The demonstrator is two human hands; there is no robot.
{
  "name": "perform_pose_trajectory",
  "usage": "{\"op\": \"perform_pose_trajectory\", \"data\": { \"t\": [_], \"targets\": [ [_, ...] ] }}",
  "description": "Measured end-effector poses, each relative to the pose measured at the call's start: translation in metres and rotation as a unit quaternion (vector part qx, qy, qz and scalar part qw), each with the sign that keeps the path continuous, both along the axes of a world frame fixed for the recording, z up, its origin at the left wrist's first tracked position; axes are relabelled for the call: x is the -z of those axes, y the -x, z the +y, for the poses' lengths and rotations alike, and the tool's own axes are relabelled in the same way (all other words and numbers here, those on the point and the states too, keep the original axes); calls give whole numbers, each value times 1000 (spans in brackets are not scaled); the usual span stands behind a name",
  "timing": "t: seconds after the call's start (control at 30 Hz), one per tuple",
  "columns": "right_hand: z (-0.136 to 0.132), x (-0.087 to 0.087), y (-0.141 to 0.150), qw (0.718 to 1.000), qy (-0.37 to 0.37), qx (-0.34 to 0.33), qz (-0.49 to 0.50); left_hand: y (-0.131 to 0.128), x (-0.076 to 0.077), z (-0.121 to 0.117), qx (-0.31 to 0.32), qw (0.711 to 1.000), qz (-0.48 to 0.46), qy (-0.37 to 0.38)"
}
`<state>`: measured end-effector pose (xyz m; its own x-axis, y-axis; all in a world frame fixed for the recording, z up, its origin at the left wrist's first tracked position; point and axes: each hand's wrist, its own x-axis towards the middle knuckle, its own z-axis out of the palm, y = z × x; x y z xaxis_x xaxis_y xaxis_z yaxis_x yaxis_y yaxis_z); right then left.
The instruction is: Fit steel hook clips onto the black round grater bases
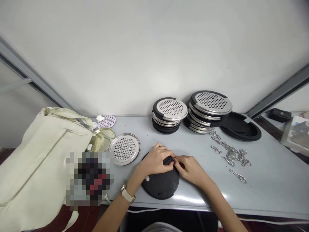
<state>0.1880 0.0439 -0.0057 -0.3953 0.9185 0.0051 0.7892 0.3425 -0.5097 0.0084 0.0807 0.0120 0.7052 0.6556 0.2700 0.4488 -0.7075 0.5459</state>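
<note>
Your forearms (218, 198) lead to a round black disc (161, 183) near the table's (272, 180) front edge: your left hand (158, 159), fingers curled, grips its far side; your right hand (190, 167) pinches what looks like a small metal clip (172, 158) there.

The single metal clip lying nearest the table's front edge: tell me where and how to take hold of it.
Pinch the metal clip across its slim middle, the right hand coming from above on the near side. It lies flat, long and narrow, apart from the clip pile, so it should lift without snagging others.
</note>
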Motion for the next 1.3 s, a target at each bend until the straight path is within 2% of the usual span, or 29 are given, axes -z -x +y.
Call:
{"op": "perform_pose_trajectory", "data": {
  "t": [0.53,0.77,1.1,1.3],
  "targets": [
    [0,-2,1,1000,-5,5,1,1,-2,0,0,1000,19,6],
    [0,-2,1,1000,2,7,5,0,1,-1,-9,999,30,-13],
    [-7,-2,-1,999,-10,11,45,2,-5,-5,-13,996,54,-73],
    [-12,2,-1,998,-33,15,57,3,-6,-5,9,997,45,-65]
  ]
}}
